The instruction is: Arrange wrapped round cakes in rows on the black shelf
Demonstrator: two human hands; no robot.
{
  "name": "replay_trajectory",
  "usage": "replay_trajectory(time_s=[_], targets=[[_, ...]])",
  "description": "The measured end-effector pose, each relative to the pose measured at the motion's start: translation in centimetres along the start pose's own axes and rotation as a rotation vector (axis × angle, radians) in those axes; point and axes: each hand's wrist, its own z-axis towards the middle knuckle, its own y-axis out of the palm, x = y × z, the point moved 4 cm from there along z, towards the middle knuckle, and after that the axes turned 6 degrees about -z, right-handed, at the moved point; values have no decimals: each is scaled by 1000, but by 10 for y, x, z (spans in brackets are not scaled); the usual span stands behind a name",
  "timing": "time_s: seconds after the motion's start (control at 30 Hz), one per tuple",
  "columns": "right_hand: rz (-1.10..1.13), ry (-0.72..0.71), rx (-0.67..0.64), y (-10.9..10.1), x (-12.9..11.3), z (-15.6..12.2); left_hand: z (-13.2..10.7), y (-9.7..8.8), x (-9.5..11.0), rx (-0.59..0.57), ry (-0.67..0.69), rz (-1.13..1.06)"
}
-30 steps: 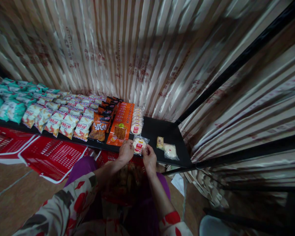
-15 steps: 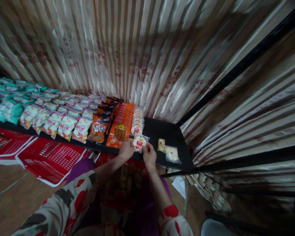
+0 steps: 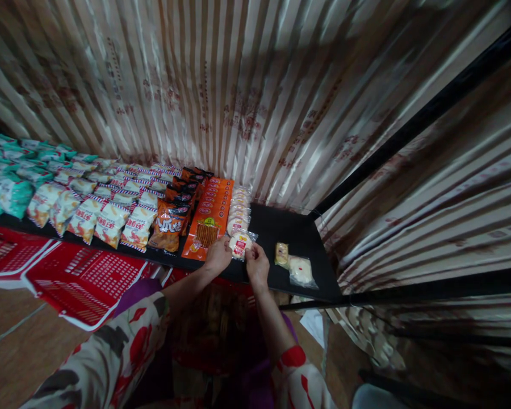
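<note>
Between my two hands is a clear packet with a round white cracker and a red label (image 3: 240,246). My left hand (image 3: 218,255) pinches its left edge, and my right hand (image 3: 258,264) pinches the right edge. The packet is at the front end of an overlapping row of matching cracker packets (image 3: 239,205). Left of that row lie flat orange snack packets (image 3: 209,218), near my left hand. To the right of my right hand, a small yellow packet (image 3: 281,254) and a white round packet (image 3: 301,271) lie on the black shelf (image 3: 272,221).
Orange-brown bags (image 3: 169,226), white snack bags (image 3: 139,226) and teal bags (image 3: 15,193) stand in rows along the left. Red baskets (image 3: 87,278) sit below the shelf. A striped curtain (image 3: 247,85) hangs behind, and a dark metal post (image 3: 409,125) slants at right.
The held cracker packet has moved slightly back, closer against the row, with both hands following. The camera view has shifted a little.
</note>
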Motion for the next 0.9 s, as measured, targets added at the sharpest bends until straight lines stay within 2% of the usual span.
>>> replay_trajectory(time_s=[0.4,0.9], targets=[[-70,-16,-1,13,4,16,14,1,-3,14,-23,-14],[-241,-76,27,21,4,29,15,-3,3,12,-18,78]])
